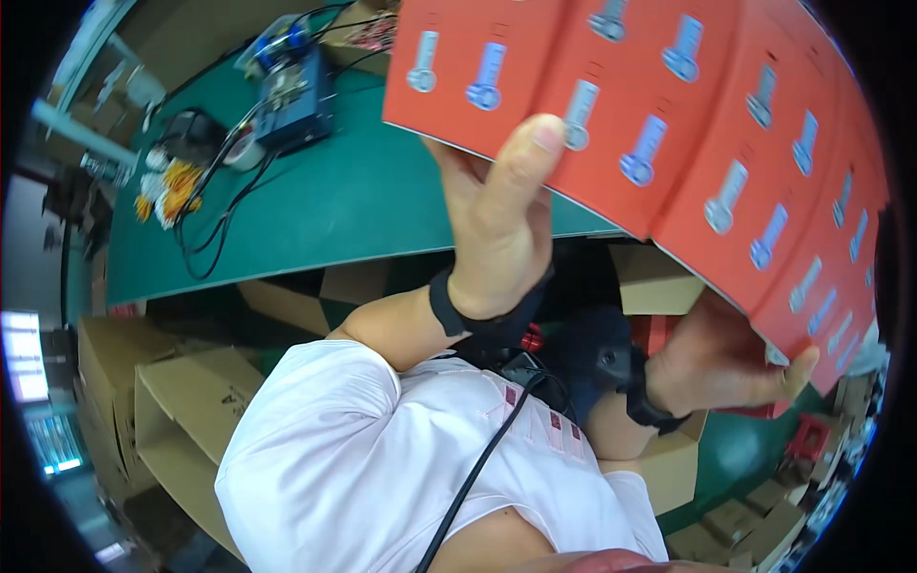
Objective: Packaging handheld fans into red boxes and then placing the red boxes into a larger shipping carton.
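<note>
A row of red boxes (611, 105), pressed side by side, is held up tilted in front of me at the upper right. Each bears printed pictures of a slim, pale handled item with a round end. My left hand (501, 210) grips the lower left edge, its thumb on the printed side and its other fingers mostly hidden behind. At the lower right end, my right hand (716, 363) closes on the row from below, thumb showing at the edge and fingers partly covered by the boxes. Both wrists wear black straps.
The green table (353, 205) carries a blue device (296, 105) with black cables, a tape roll (245, 153) and a yellow-and-white bundle (177, 191). Open cardboard boxes (196, 396) stand at left. A red stool (810, 437) and more cartons (735, 520) are at lower right.
</note>
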`<state>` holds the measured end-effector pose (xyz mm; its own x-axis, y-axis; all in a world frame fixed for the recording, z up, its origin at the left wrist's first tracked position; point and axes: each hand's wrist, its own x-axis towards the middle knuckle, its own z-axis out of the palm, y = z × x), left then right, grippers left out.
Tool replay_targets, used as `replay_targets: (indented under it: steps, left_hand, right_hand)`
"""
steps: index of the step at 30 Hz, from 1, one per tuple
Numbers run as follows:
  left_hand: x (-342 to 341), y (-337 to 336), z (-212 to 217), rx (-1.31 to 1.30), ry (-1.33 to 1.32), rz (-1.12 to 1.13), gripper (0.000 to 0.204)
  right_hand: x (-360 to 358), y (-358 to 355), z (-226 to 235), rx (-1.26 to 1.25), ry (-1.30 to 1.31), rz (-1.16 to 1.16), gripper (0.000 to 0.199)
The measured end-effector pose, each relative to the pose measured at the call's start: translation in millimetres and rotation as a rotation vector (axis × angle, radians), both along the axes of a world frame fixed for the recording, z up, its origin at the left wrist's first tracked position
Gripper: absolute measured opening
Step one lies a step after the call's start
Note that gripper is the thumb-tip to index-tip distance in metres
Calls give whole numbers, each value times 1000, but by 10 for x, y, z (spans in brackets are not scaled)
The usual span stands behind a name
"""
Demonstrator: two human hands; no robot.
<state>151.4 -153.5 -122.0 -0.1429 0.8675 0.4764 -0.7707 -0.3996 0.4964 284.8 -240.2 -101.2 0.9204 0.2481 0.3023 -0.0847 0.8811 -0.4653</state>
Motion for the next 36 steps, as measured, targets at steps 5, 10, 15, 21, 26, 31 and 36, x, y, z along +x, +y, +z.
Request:
replay_targets:
  steps: [5,10,15,21,26,31,36]
  left_hand:
    - [-14,-599,324,-148,-28,70,58]
    - [239,-958,590,-247,125,315,54]
    - [481,-1394,866,-448,118,541,52]
    - [544,-1250,1040,-517,146,523,67]
    - [342,-1255,1029,-805,147,607,70]
    - [27,-1161,908,-731,259,555,82]
    - [-315,-1190,872,-788,683,566,76]
  right_hand:
    - [237,-201,340,-47,34,378,80]
    - [626,-241,544,-106,152,762,54]
    - [800,-299,735,-183,181,961,43]
    - [906,215,931,-283,129,1045,54]
    - [662,420,700,-540,201,1088,64]
    - [789,420,654,-775,120,1442,94]
    - [1282,589,596,-1025,-423,1778,118]
